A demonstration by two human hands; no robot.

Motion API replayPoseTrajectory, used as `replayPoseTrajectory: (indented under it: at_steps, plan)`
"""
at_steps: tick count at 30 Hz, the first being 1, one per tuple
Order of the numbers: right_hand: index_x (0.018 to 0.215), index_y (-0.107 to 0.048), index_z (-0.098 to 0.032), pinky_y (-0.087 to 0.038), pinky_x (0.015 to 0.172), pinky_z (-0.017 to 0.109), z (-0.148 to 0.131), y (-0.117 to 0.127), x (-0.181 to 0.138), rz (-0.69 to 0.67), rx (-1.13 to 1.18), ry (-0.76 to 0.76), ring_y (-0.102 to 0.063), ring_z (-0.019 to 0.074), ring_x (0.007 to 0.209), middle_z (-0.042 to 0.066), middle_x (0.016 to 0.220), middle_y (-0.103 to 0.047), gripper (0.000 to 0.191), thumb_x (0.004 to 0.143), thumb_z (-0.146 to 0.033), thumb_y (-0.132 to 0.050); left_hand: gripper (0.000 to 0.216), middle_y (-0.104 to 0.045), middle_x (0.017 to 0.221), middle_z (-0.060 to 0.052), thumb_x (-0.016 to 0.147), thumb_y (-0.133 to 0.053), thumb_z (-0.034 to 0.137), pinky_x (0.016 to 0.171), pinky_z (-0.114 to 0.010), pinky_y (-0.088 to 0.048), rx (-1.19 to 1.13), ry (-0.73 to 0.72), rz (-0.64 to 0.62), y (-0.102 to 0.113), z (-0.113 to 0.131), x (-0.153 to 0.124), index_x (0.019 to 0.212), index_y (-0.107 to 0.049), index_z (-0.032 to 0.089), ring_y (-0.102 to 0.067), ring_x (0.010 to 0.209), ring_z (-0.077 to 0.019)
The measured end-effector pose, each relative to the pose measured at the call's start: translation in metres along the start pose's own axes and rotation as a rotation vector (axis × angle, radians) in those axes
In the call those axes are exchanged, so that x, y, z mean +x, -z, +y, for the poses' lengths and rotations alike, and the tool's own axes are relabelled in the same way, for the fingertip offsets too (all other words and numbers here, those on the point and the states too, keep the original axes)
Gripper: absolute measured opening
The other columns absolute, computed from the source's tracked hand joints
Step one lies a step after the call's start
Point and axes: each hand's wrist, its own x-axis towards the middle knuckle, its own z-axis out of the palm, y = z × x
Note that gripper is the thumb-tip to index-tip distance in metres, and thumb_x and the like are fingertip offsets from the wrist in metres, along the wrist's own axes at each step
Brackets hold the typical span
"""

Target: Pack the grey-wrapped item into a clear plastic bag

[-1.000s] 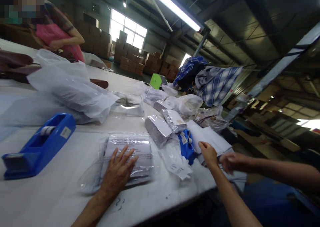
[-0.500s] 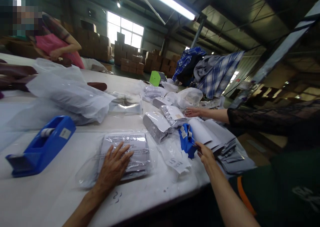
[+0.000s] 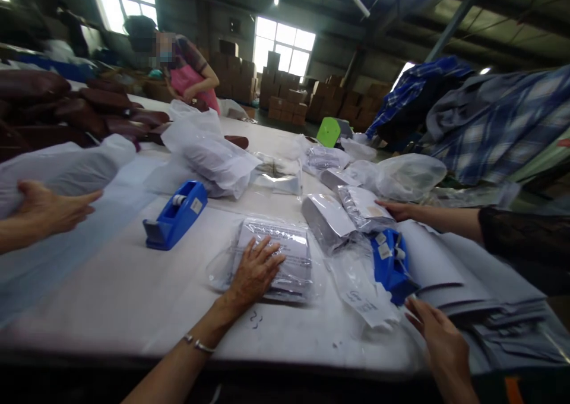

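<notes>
My left hand point(image 3: 257, 270) lies flat, fingers spread, on a clear plastic bag point(image 3: 294, 255) holding a folded item with printed text on top. My right hand point(image 3: 440, 338) is closed, fingertips pinched together just off the near end of a blue tape dispenser point(image 3: 392, 267); what they pinch, if anything, is too small to make out. Left of the dispenser lies a crumpled white plastic piece with handwriting point(image 3: 363, 300). Behind it are a bagged grey packet point(image 3: 329, 217) and another bagged packet point(image 3: 363, 205).
A second blue tape dispenser point(image 3: 176, 214) stands left on the white table point(image 3: 146, 297). A co-worker's hand point(image 3: 53, 214) is beside a wrapped bundle point(image 3: 84, 166). From the right, a lace-sleeved person's hand point(image 3: 396, 210) reaches the packets. Grey sheets point(image 3: 472, 261) are stacked at right.
The view has swung left, bringing in a co-worker's hand at the left. My right hand has drawn slightly away from the dispenser. My left hand stays on the bag.
</notes>
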Motion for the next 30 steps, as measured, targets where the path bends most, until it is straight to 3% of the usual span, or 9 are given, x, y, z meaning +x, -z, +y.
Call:
replayPoseTrajectory:
  at_steps: [2, 6, 9, 11, 13, 17, 21, 26, 30]
  plan:
    - [0.079, -0.073, -0.019, -0.056, 0.067, 0.032, -0.032, -0.019, -0.029, -0.322, -0.175, 0.18, -0.067, 0.0235, 0.077, 0.006, 0.081, -0.073, 0.041, 0.054, -0.049, -0.082, 0.026, -0.063, 0.134, -0.001, 0.097, -0.049, 0.017, 0.121, -0.051, -0.022, -0.015, 0.008, 0.0, 0.0, 0.001, -0.001, 0.115, -0.065, 0.026, -0.042, 0.14, -0.0251]
    - [0.074, -0.072, -0.021, -0.05, 0.07, 0.027, -0.099, -0.09, -0.093, -1.178, -0.649, 0.444, -0.064, 0.018, 0.072, 0.002, 0.073, -0.071, 0.024, 0.078, -0.045, -0.07, 0.025, -0.063, 0.134, -0.001, 0.099, -0.048, 0.019, 0.122, -0.051, -0.021, -0.035, 0.016, -0.002, 0.0, 0.002, -0.001, 0.117, -0.064, 0.025, -0.042, 0.14, -0.025]
    - [0.082, -0.073, -0.022, -0.045, 0.062, 0.022, -0.124, -0.156, -0.12, -1.436, -1.062, 0.781, -0.063, 0.0136, 0.068, -0.001, 0.074, -0.072, 0.014, 0.084, -0.033, -0.064, 0.023, -0.063, 0.133, -0.001, 0.099, -0.049, 0.021, 0.122, -0.051, -0.02, -0.04, 0.02, 0.008, -0.001, 0.003, -0.001, 0.116, -0.065, 0.025, -0.042, 0.139, -0.0257]
    - [0.083, -0.073, -0.021, -0.042, 0.059, 0.022, -0.126, -0.196, -0.126, -1.448, -1.332, 1.002, -0.064, 0.0143, 0.067, 0.0, 0.073, -0.072, 0.009, 0.081, -0.027, -0.067, 0.023, -0.063, 0.133, -0.001, 0.099, -0.05, 0.021, 0.122, -0.05, -0.02, -0.038, 0.016, 0.018, -0.002, 0.002, -0.001, 0.115, -0.065, 0.025, -0.042, 0.139, -0.0262]
    - [0.078, -0.074, -0.02, -0.042, 0.06, 0.025, -0.122, -0.227, -0.129, -1.438, -1.481, 1.121, -0.067, 0.0186, 0.07, 0.003, 0.072, -0.073, 0.005, 0.074, -0.024, -0.074, 0.024, -0.063, 0.134, -0.001, 0.098, -0.052, 0.022, 0.122, -0.049, -0.019, -0.034, 0.014, 0.022, -0.003, 0.002, -0.002, 0.117, -0.065, 0.026, -0.043, 0.139, -0.0263]
    - [0.079, -0.072, -0.018, -0.047, 0.066, 0.029, -0.112, -0.256, -0.134, -1.382, -1.598, 1.239, -0.07, 0.0262, 0.077, 0.009, 0.077, -0.074, 0.025, 0.062, -0.028, -0.087, 0.027, -0.063, 0.135, -0.001, 0.096, -0.056, 0.025, 0.123, -0.048, -0.016, -0.033, 0.019, 0.013, -0.006, 0.0, -0.003, 0.121, -0.064, 0.027, -0.044, 0.138, -0.0254]
    - [0.108, -0.065, -0.015, -0.052, 0.076, 0.037, -0.12, -0.256, -0.127, -1.205, -1.553, 1.362, -0.069, 0.033, 0.093, 0.015, 0.1, -0.072, 0.06, 0.059, -0.037, -0.092, 0.024, -0.064, 0.133, 0.0, 0.097, -0.054, 0.023, 0.123, -0.047, -0.015, -0.039, 0.022, 0.021, -0.005, 0.001, -0.002, 0.117, -0.065, 0.027, -0.044, 0.138, -0.0245]
    - [0.13, -0.052, -0.017, -0.045, 0.101, 0.046, -0.127, -0.23, -0.095, -0.872, -1.323, 1.369, -0.056, 0.0336, 0.12, 0.016, 0.129, -0.061, 0.071, 0.073, -0.045, -0.082, 0.025, -0.064, 0.133, 0.001, 0.097, -0.052, 0.019, 0.123, -0.046, -0.016, -0.049, 0.034, 0.018, -0.002, 0.002, -0.002, 0.117, -0.065, 0.026, -0.043, 0.138, -0.0241]
    - [0.145, -0.04, -0.022, -0.033, 0.116, 0.048, -0.091, -0.208, -0.082, -0.915, -0.956, 1.205, -0.039, 0.0319, 0.14, 0.015, 0.152, -0.042, 0.102, 0.061, -0.053, -0.087, 0.025, -0.064, 0.133, 0.0, 0.098, -0.049, 0.017, 0.122, -0.047, -0.017, -0.055, 0.021, 0.02, -0.002, 0.002, 0.0, 0.116, -0.064, 0.026, -0.043, 0.139, -0.0251]
